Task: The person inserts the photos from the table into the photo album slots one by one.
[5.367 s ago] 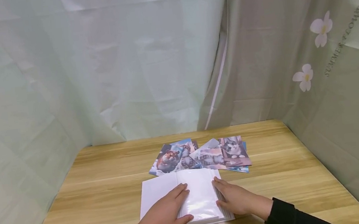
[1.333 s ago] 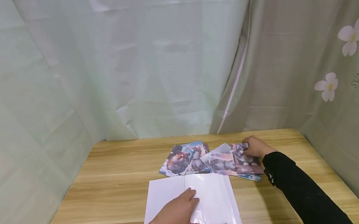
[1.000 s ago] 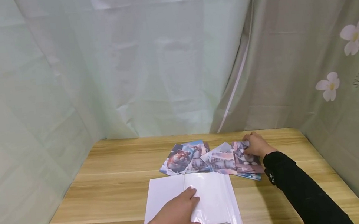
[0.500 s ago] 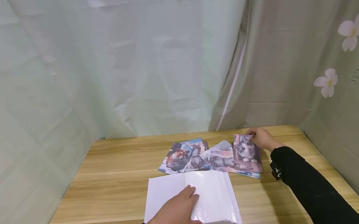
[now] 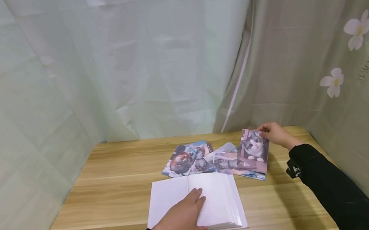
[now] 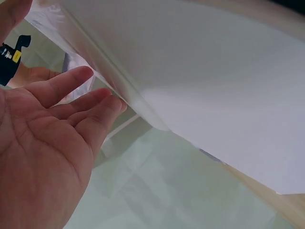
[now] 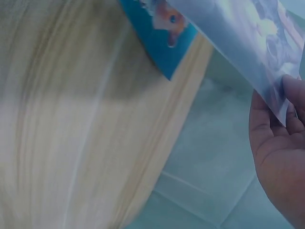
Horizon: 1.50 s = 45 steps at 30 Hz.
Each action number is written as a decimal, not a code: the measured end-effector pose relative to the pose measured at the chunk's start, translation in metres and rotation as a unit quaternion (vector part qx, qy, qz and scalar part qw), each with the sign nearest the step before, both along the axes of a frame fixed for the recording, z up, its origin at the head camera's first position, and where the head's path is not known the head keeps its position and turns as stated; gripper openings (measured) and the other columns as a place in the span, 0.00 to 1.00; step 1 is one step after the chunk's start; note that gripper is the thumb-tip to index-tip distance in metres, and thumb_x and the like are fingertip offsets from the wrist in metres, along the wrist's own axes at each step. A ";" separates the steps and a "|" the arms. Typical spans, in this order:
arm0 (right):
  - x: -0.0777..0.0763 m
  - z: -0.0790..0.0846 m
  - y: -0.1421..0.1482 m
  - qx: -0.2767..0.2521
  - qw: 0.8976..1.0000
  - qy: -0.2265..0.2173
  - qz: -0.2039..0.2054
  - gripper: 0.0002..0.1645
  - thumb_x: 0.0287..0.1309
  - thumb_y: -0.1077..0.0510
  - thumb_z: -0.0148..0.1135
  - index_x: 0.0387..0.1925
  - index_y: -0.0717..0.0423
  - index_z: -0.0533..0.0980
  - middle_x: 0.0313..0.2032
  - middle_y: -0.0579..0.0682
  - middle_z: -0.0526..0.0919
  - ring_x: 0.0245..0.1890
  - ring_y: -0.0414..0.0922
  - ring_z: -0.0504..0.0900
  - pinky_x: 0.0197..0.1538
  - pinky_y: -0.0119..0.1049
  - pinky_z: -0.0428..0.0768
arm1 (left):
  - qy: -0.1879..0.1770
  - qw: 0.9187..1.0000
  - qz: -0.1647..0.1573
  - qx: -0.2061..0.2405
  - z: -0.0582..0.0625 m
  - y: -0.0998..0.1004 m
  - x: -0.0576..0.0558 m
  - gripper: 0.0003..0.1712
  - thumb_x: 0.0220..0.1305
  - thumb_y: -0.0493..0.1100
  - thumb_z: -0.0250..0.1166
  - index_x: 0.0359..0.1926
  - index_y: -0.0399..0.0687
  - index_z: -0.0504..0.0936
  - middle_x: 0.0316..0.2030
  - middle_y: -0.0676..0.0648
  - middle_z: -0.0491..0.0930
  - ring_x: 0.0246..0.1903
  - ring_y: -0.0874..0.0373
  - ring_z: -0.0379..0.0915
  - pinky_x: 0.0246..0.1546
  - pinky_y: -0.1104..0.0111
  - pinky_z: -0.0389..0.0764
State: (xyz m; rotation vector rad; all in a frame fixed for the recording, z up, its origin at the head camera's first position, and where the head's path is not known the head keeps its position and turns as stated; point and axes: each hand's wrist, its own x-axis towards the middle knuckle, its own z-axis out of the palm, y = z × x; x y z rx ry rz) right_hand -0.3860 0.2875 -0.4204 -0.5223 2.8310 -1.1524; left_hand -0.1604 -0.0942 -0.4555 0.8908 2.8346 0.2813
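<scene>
A white photo album (image 5: 167,197) lies spread on the table with clear sleeve pages on its right side. My left hand (image 5: 181,221) rests across the middle of it, fingers fairly straight and thumb near the lower edge. In the left wrist view, the fingertips (image 6: 86,72) touch the page's edge. By its upper right corner, my right hand (image 5: 278,134) pinches a photo card of a grey-and-white cat (image 5: 254,148). That card is tilted up above the pile. The right wrist view shows the thumb on one face of the card (image 7: 248,43) and fingers behind it.
Behind the album, several animal photo cards overlap, including a brown hamster-like one (image 5: 181,162) at left and a pale kitten one (image 5: 225,161) near the middle. A blue-edged card (image 5: 255,176) lies under the raised one. Curtains (image 5: 165,75) enclose the wooden table (image 5: 95,202).
Both hands were on the album at first. My right hand has since reached to the pile, gripped the cat card's corner and raised it. My left hand stays on the album.
</scene>
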 end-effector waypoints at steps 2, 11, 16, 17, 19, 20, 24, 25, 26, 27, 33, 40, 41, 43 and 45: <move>0.000 0.007 0.000 -0.009 1.000 -0.012 -0.003 0.12 0.68 0.70 0.55 0.49 0.74 0.78 0.39 0.63 0.80 0.35 0.48 0.77 0.36 0.39 0.79 | -0.003 1.000 -0.001 0.002 0.000 0.001 -0.001 0.48 0.54 0.63 0.73 0.68 0.39 0.71 0.73 0.40 0.62 0.72 0.46 0.57 0.67 0.61 0.68; 0.000 0.019 -0.021 -0.116 0.990 -0.077 -0.026 0.17 0.73 0.63 0.53 0.55 0.72 0.74 0.45 0.60 0.78 0.37 0.44 0.75 0.38 0.31 0.79 | 0.008 1.000 -0.013 -0.009 -0.007 0.000 -0.004 0.47 0.55 0.63 0.73 0.68 0.38 0.72 0.72 0.38 0.63 0.72 0.44 0.57 0.67 0.61 0.68; -0.003 0.017 -0.057 -0.198 0.976 -0.091 -0.017 0.17 0.73 0.65 0.53 0.56 0.74 0.73 0.42 0.54 0.79 0.36 0.41 0.76 0.39 0.29 0.78 | 0.025 0.999 -0.018 -0.017 -0.008 -0.002 -0.005 0.47 0.55 0.63 0.72 0.67 0.39 0.73 0.70 0.39 0.66 0.71 0.45 0.59 0.67 0.62 0.68; -0.004 0.017 -0.064 -0.210 0.973 -0.091 -0.014 0.17 0.72 0.65 0.53 0.56 0.75 0.73 0.41 0.52 0.79 0.36 0.41 0.76 0.39 0.29 0.78 | 0.027 0.999 -0.018 -0.018 -0.008 -0.002 -0.005 0.46 0.55 0.64 0.72 0.67 0.39 0.73 0.70 0.39 0.66 0.71 0.45 0.60 0.67 0.62 0.68; -0.005 0.015 -0.080 -0.233 0.968 -0.094 -0.015 0.17 0.72 0.66 0.53 0.55 0.75 0.74 0.38 0.51 0.79 0.34 0.40 0.76 0.38 0.29 0.78 | 0.027 0.999 -0.018 -0.017 -0.008 -0.003 -0.005 0.46 0.56 0.64 0.72 0.67 0.39 0.73 0.70 0.40 0.66 0.71 0.46 0.60 0.67 0.62 0.68; -0.005 0.013 -0.087 -0.239 0.966 -0.094 -0.018 0.17 0.72 0.67 0.53 0.55 0.76 0.73 0.38 0.50 0.79 0.34 0.40 0.76 0.37 0.29 0.78 | 0.028 0.999 -0.017 -0.017 -0.008 -0.004 -0.005 0.46 0.56 0.64 0.71 0.67 0.39 0.73 0.70 0.40 0.67 0.71 0.46 0.60 0.67 0.62 0.68; -0.005 0.005 -0.115 -0.261 0.959 -0.102 -0.051 0.16 0.71 0.67 0.54 0.55 0.75 0.74 0.36 0.51 0.78 0.33 0.40 0.75 0.36 0.29 0.78 | 0.029 0.999 -0.016 -0.014 -0.008 -0.004 -0.005 0.46 0.56 0.64 0.71 0.67 0.39 0.73 0.70 0.41 0.67 0.71 0.47 0.61 0.67 0.62 0.68; -0.005 0.002 -0.120 -0.260 0.958 -0.103 -0.067 0.16 0.70 0.67 0.55 0.55 0.73 0.75 0.37 0.50 0.78 0.33 0.40 0.75 0.36 0.28 0.78 | 0.028 0.999 -0.015 -0.013 -0.008 -0.004 -0.005 0.46 0.56 0.64 0.71 0.67 0.39 0.73 0.70 0.41 0.67 0.71 0.47 0.61 0.67 0.62 0.68; -0.005 0.000 -0.125 -0.261 0.957 -0.103 -0.079 0.16 0.71 0.66 0.55 0.55 0.73 0.75 0.37 0.50 0.78 0.33 0.39 0.75 0.36 0.28 0.78 | 0.028 0.999 -0.015 -0.012 -0.007 -0.003 -0.005 0.47 0.56 0.64 0.71 0.67 0.39 0.72 0.70 0.41 0.67 0.71 0.47 0.61 0.67 0.62 0.68; -0.005 -0.003 -0.130 -0.265 0.954 -0.101 -0.096 0.16 0.70 0.66 0.56 0.54 0.72 0.76 0.37 0.50 0.78 0.33 0.39 0.75 0.35 0.27 0.78 | 0.028 0.999 -0.015 -0.011 -0.007 -0.003 -0.004 0.47 0.56 0.64 0.71 0.68 0.39 0.72 0.70 0.41 0.67 0.71 0.47 0.61 0.67 0.62 0.68; -0.003 -0.022 -0.154 -0.308 0.933 -0.109 -0.150 0.16 0.68 0.69 0.55 0.54 0.74 0.75 0.38 0.54 0.78 0.33 0.40 0.76 0.36 0.28 0.79 | 0.030 0.999 -0.015 -0.010 -0.007 -0.002 -0.004 0.47 0.56 0.64 0.71 0.68 0.39 0.71 0.70 0.41 0.66 0.71 0.49 0.61 0.67 0.63 0.68; 0.001 -0.039 -0.162 -0.308 0.924 -0.152 -0.169 0.16 0.72 0.64 0.54 0.56 0.67 0.75 0.44 0.57 0.78 0.38 0.47 0.78 0.53 0.48 0.78 | 0.029 0.999 -0.014 -0.011 -0.006 -0.001 -0.004 0.48 0.56 0.64 0.71 0.68 0.39 0.71 0.70 0.41 0.66 0.70 0.50 0.62 0.67 0.63 0.68; 0.002 -0.040 -0.163 -0.308 0.922 -0.161 -0.171 0.16 0.72 0.63 0.54 0.56 0.66 0.75 0.45 0.56 0.78 0.38 0.47 0.78 0.53 0.50 0.78 | 0.029 0.999 -0.014 -0.011 -0.006 -0.001 -0.004 0.47 0.56 0.64 0.72 0.68 0.39 0.71 0.70 0.41 0.66 0.70 0.50 0.62 0.67 0.63 0.69; 0.003 -0.043 -0.166 -0.310 0.920 -0.165 -0.172 0.16 0.71 0.64 0.55 0.56 0.67 0.76 0.44 0.57 0.78 0.36 0.46 0.78 0.50 0.47 0.79 | 0.030 0.999 -0.013 -0.011 -0.006 -0.001 -0.004 0.47 0.56 0.64 0.72 0.68 0.39 0.71 0.70 0.41 0.66 0.70 0.50 0.63 0.67 0.63 0.69; 0.003 -0.045 -0.170 -0.312 0.920 -0.162 -0.175 0.16 0.70 0.65 0.56 0.55 0.68 0.76 0.43 0.56 0.78 0.34 0.44 0.78 0.45 0.40 0.80 | 0.032 0.999 -0.014 -0.011 -0.006 -0.002 -0.004 0.47 0.56 0.64 0.72 0.68 0.39 0.71 0.70 0.41 0.67 0.70 0.50 0.63 0.67 0.64 0.69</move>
